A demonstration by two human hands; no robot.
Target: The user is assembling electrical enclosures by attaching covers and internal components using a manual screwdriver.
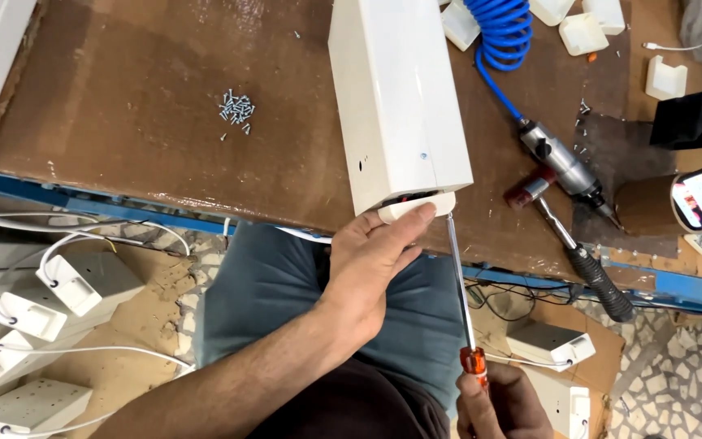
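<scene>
Long white housing [396, 97] lying across the brown workbench [123, 106], near end jutting just past the front edge; small white end cap [416, 206] seated at that end, a dark gap showing above it. Left hand [371, 260] reaching up from below the edge, thumb and fingers pressed against the cap, pinning it to the housing. Right hand [501, 402] low at the bottom of the view, closed around the orange handle of a long screwdriver [461, 284]; shaft rising steeply, tip meeting the housing's near right corner, just beside the thumb.

Risks, as judgement: tip likely to skate off the smooth plastic and jab the thumb beside it, given the steep angle and far-back grip; cap liable to shift or pop free if thumb pressure eases, seating looking incomplete; overhanging housing could tip off the edge under upward push; plastic could crack or mar from prying force.

Elsewhere: loose screws [237, 107] well apart toward the bench middle; pneumatic driver [566, 167] on a blue coiled hose [501, 36] and a hammer [570, 248] toward the right edge.
</scene>
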